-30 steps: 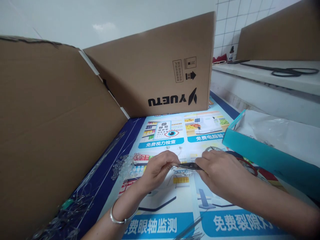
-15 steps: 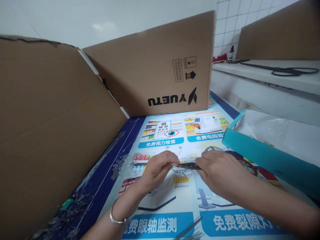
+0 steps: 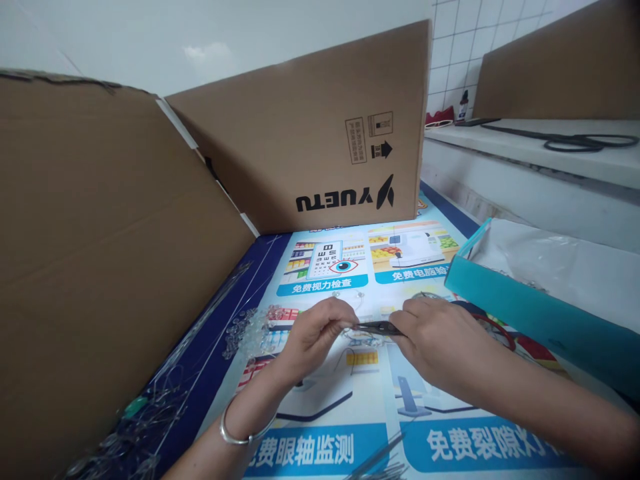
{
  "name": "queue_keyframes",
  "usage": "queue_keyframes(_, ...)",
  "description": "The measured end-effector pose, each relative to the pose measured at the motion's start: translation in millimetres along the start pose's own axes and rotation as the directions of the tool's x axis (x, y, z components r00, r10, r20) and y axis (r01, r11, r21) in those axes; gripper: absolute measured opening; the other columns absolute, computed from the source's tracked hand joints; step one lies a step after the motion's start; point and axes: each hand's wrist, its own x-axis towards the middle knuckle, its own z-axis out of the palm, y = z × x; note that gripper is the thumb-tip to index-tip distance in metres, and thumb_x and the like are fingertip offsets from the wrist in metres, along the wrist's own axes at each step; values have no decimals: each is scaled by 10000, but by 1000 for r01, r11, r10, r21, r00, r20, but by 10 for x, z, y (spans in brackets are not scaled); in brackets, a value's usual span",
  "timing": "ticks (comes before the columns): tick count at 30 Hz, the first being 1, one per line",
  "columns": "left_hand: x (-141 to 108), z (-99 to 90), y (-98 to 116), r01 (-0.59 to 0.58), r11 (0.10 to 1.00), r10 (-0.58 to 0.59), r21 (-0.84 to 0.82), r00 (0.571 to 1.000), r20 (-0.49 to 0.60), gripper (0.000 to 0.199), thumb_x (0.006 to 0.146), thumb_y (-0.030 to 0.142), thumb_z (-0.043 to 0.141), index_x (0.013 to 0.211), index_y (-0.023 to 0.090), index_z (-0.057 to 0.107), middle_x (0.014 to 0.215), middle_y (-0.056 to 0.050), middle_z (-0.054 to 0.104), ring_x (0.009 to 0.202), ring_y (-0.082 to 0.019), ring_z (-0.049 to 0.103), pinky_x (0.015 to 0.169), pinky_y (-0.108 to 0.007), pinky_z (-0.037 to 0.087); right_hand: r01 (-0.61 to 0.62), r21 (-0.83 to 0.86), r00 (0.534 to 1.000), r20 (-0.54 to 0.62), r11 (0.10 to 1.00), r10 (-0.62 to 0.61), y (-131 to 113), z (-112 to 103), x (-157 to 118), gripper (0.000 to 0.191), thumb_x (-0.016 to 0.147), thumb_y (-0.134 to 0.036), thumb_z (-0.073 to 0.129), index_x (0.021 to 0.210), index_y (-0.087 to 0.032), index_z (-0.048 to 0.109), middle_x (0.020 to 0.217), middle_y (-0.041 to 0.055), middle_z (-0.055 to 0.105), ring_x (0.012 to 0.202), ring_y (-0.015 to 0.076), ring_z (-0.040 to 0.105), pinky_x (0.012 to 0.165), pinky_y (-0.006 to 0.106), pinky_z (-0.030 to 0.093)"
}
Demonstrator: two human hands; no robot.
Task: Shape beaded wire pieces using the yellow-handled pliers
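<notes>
Dark needle-nose pliers [image 3: 376, 327] are gripped in my right hand [image 3: 434, 339], with the jaws pointing left. Their tips meet the fingertips of my left hand [image 3: 320, 333], which is closed in a pinch on a thin wire. Below the jaws hangs a loop of wire with clear beads [image 3: 367, 339]; its far part is partly hidden by my fingers. To the left of my left hand lies a pile of clear beads [image 3: 250, 333]. A silver bangle [image 3: 235, 430] is on my left wrist.
Cardboard panels [image 3: 300, 140] stand at the left and back. A teal box [image 3: 530, 307] with a plastic bag sits at right. Tangled wires [image 3: 145, 413] lie at lower left, cut wire pieces [image 3: 383, 460] at the front edge. Scissors [image 3: 575, 141] rest on the ledge.
My hands and the pliers have shifted very slightly upward, still meeting at the same spot. A thin curved wire now shows more plainly below the pliers.
</notes>
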Motion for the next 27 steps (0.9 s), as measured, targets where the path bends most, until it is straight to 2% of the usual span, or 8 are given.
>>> queue_keyframes(3,20,31,-28,53,970,-86,-236,988,-131,96,868,199,469,834,178,556,766,-41,594,744,-147,557,673,-300,442,-60,174,998,36,983,55,22,-116,12,172,846,-302,452,808,-195,582,780,30,588,720,167,523,598,271,339)
queue_keyframes(5,30,58,-51,60,926,-136,-373,974,-180,73,857,216,496,808,181,539,759,-26,584,742,-140,550,683,-297,431,-83,297,996,38,951,75,37,-179,11,199,855,-323,443,750,-196,554,743,8,571,677,137,502,571,245,332)
queue_keyframes(8,37,94,-72,64,849,-187,-524,965,-185,85,848,239,519,785,183,525,740,-12,572,736,-130,532,697,-294,411,-79,399,997,16,914,79,43,-207,6,218,858,-330,445,710,-192,526,717,-6,555,655,121,483,560,232,327)
queue_keyframes(11,41,109,-71,65,802,-208,-594,963,-174,120,831,274,548,763,183,509,706,-1,559,709,-125,521,688,-292,407,-63,421,998,11,905,64,29,-181,8,187,856,-315,454,752,-195,551,739,-5,561,676,122,488,584,234,341)
queue_keyframes(21,35,93,-85,77,816,-196,-573,969,-149,158,818,300,560,736,180,498,680,2,548,689,-133,532,675,-307,422,-76,360,997,53,930,61,29,-142,12,174,845,-320,462,785,-206,579,759,6,566,709,142,494,613,248,355)
queue_keyframes(24,40,48,-47,102,873,-173,-477,979,-107,112,847,259,520,769,178,516,699,-12,564,695,-134,538,662,-302,431,-79,313,995,77,946,58,27,-157,9,170,841,-309,456,784,-210,582,776,12,569,722,150,500,625,256,356)
queue_keyframes(27,55,-11,38,121,944,-140,-307,989,-40,96,869,197,475,803,169,539,733,-32,584,712,-135,544,655,-293,435,-99,221,991,112,970,75,17,-171,5,177,835,-295,445,775,-207,586,773,24,573,726,166,513,628,272,354)
